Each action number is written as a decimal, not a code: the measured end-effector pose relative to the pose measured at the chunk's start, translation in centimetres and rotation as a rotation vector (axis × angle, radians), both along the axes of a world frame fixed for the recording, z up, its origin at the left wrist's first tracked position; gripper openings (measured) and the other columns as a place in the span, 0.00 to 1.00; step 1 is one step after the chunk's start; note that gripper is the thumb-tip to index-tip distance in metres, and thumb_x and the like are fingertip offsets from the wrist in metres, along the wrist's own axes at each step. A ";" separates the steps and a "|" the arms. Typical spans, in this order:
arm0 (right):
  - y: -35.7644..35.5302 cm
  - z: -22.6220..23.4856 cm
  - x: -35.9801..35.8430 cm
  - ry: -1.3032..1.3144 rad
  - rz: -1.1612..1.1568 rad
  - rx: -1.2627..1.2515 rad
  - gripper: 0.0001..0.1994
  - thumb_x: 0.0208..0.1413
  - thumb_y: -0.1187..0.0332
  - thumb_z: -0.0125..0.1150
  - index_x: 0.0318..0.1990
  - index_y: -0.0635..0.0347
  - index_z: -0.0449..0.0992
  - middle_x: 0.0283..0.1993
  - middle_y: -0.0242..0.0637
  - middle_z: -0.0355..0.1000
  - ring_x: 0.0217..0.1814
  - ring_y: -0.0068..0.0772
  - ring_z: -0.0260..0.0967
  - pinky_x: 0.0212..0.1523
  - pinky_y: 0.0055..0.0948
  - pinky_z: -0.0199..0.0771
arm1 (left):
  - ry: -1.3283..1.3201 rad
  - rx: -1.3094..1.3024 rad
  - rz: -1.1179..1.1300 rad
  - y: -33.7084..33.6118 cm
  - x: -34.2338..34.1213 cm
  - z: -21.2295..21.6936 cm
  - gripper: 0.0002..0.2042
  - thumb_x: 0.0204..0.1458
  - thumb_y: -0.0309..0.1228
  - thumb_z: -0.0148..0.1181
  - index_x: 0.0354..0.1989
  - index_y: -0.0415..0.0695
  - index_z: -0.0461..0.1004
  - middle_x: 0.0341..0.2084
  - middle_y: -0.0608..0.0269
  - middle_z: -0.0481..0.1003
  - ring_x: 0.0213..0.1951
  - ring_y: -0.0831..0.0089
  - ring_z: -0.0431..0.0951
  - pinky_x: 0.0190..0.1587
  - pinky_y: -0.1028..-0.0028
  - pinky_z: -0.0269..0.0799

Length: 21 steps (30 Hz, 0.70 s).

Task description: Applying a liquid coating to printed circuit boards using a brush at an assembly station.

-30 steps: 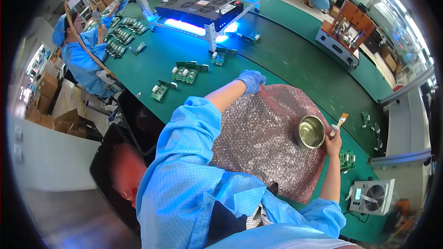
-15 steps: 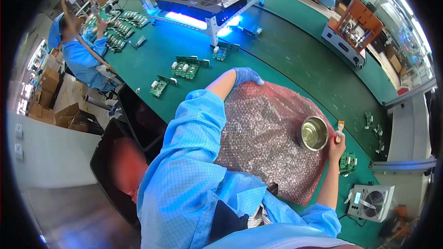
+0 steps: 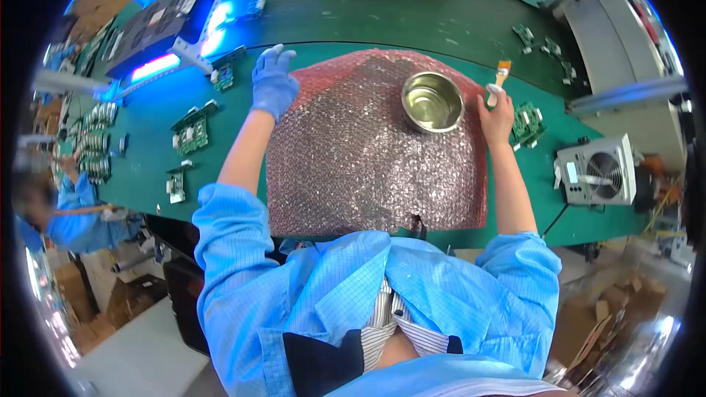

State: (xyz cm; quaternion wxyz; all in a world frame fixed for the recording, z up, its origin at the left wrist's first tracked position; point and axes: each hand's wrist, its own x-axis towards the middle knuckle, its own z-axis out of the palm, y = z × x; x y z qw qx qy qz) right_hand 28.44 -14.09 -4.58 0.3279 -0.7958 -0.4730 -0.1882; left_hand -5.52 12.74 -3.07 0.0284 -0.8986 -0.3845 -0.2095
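A pink bubble-wrap sheet covers the green table in front of me. My left hand, in a blue glove, rests flat at the sheet's far left corner, fingers spread. Bare, my right hand holds a small brush with an orange-brown head, at the sheet's far right edge. A round metal bowl holding clear liquid stands on the sheet just left of that hand.
Green circuit boards lie left of the sheet and right of my right hand. A small grey fan unit stands at the right. A blue-lit fixture is at the far left. Another person in blue works at the left.
The view has swung so the sheet now lies straight ahead. My left hand stays at the sheet's far corner, my right hand still holds the brush beside the bowl.
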 end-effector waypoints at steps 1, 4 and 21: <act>-0.4 0.1 -0.2 0.003 -0.036 -0.002 0.15 0.37 0.68 0.61 0.36 0.56 0.69 0.31 0.38 0.68 0.36 0.41 0.63 0.37 0.34 0.63 | 0.003 -0.002 -0.036 -1.0 0.0 -0.4 0.19 0.40 0.36 0.56 0.44 0.50 0.65 0.48 0.57 0.61 0.53 0.62 0.57 0.52 0.65 0.55; -2.1 0.0 0.1 -0.021 -0.023 0.095 0.13 0.38 0.68 0.60 0.35 0.56 0.70 0.31 0.39 0.68 0.37 0.39 0.64 0.36 0.33 0.63 | -0.005 0.084 -0.363 -3.1 1.3 -1.5 0.18 0.40 0.37 0.57 0.42 0.49 0.66 0.44 0.57 0.64 0.48 0.61 0.63 0.50 0.66 0.58; -0.7 0.4 -0.2 0.117 0.116 0.074 0.16 0.38 0.71 0.58 0.40 0.55 0.67 0.32 0.40 0.68 0.36 0.41 0.66 0.39 0.33 0.64 | 0.174 -0.144 -0.404 -1.4 12.7 1.2 0.27 0.32 0.41 0.62 0.46 0.52 0.64 0.47 0.59 0.63 0.51 0.60 0.59 0.53 0.66 0.53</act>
